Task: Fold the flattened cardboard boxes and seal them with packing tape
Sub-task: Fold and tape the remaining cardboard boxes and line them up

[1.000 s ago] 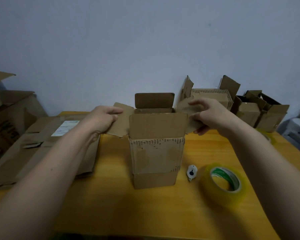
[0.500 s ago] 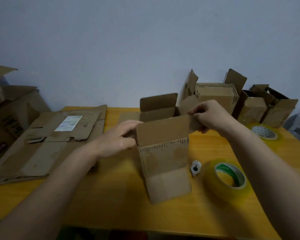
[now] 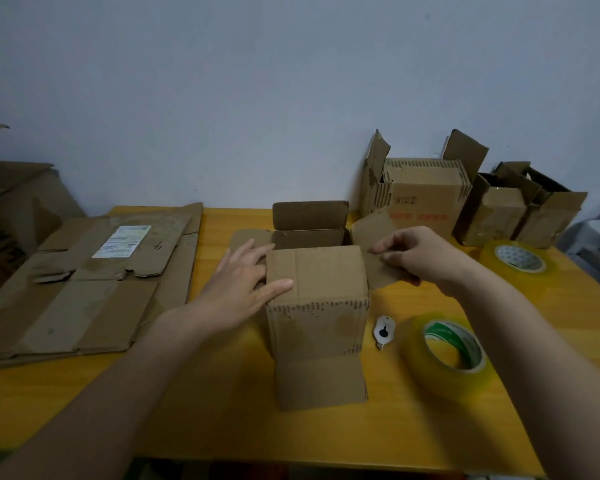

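Dim, flat indoor light with a cool grey cast on the wall [image 3: 291,81]; the yellow table [image 3: 222,427] looks muted; soft shadows fall toward the viewer beneath the cardboard box [image 3: 317,327] and the forearms; faint sheen on the near tape roll [image 3: 442,355]; wide-angle bending at the edges; corners darken; fine detail slightly soft, grainy.

Left flattened cardboard [image 3: 0,216] — edge-cut, print unreadable

Both forearms reach forward; left hand [image 3: 245,284] spread flat (fingers straight), right hand [image 3: 418,256] pinching with curled fingers.
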Motion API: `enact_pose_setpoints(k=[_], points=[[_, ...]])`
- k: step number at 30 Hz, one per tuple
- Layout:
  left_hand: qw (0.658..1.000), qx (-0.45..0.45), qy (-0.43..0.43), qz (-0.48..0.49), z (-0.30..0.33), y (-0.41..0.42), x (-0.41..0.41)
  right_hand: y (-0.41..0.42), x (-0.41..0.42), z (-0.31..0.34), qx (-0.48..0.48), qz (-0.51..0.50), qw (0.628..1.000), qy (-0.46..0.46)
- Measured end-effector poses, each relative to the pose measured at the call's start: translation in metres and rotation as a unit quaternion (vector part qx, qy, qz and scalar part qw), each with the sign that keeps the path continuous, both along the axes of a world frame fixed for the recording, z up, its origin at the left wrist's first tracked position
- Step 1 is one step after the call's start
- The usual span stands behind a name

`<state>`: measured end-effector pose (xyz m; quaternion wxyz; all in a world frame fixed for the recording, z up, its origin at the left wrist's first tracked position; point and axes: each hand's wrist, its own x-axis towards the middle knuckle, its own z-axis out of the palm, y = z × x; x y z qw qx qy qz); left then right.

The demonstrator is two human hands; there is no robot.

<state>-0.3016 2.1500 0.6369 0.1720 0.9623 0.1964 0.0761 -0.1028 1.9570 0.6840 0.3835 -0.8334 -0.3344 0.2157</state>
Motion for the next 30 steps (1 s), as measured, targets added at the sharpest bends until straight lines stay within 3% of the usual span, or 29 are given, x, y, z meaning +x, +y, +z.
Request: enact_pose_setpoints(k=[7,9,11,12,13,15,16,19,21,23,27,30], points=[[0.998,-0.012,-0.032,0.047,-0.007,-0.007,0.002,0.000,-0.005,-0.008,0.008,-0.012,1.000,0.013],[0.996,-0.017,-0.043,0.079,-0.008,-0.011,0.004,-0.001,-0.008,-0.008,-0.087,-0.018,0.989,-0.119],[0.991,-0.039,-0.065,0.109,-0.009,-0.014,0.004,-0.001,-0.018,-0.007,-0.213,-0.024,0.903,-0.373],[0.990,-0.050,-0.072,0.114,-0.011,-0.015,0.003,0.001,-0.025,-0.006,-0.202,0.002,0.869,-0.453],[0.989,-0.056,-0.074,0.112,-0.012,-0.015,0.003,0.003,-0.031,-0.005,-0.161,0.040,0.863,-0.478],[0.991,-0.047,-0.071,0.105,-0.014,-0.014,0.001,0.008,-0.041,-0.004,-0.105,0.103,0.885,-0.441],[0.992,-0.038,-0.065,0.105,-0.017,-0.012,0.001,0.011,-0.043,-0.005,-0.121,0.116,0.888,-0.429],[0.993,-0.012,-0.029,0.117,-0.020,-0.010,0.000,0.015,-0.036,-0.008,-0.269,0.119,0.839,-0.458],[0.993,-0.004,-0.011,0.121,-0.021,-0.010,0.000,0.016,-0.031,-0.008,-0.310,0.113,0.834,-0.442],[0.992,-0.002,-0.003,0.125,-0.022,-0.010,0.001,0.022,-0.028,-0.005,-0.289,0.125,0.855,-0.411],[0.991,0.007,0.000,0.131,-0.022,-0.010,0.001,0.046,-0.027,0.003,-0.147,0.132,0.951,-0.238],[0.991,0.012,0.003,0.136,-0.020,-0.011,0.001,0.066,-0.017,0.006,-0.086,0.115,0.959,-0.243]])
